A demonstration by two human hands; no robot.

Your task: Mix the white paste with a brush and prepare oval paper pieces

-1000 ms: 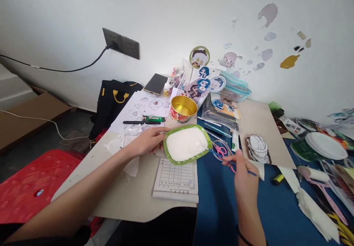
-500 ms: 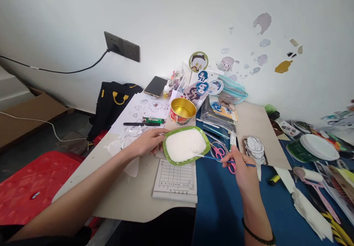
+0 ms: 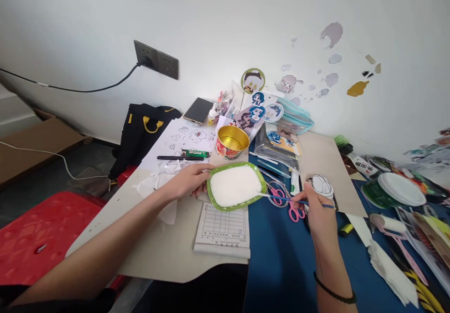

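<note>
A green-rimmed tray (image 3: 236, 185) filled with smooth white material is gripped at its left edge by my left hand (image 3: 190, 181). My right hand (image 3: 316, 208) pinches a thin blue brush (image 3: 286, 198), whose pale tip meets the tray's right rim. Under the tray's front edge lies a pad of printed forms (image 3: 222, 228). Behind the tray stands a round tin (image 3: 232, 142) with a golden inside. Pink-handled scissors (image 3: 296, 213) lie on the blue surface just left of my right hand.
Crumpled tissue (image 3: 154, 186) lies behind my left forearm. A black pen (image 3: 179, 158), a drawing sheet (image 3: 176, 137) and a phone (image 3: 198, 110) are at the back left. At right are a white-lidded tub (image 3: 401, 189) and a pink roller (image 3: 392, 224).
My right hand has moved right with the brush, drawing its tip from the white material to the tray's right rim. My left hand and the tray stay in place.
</note>
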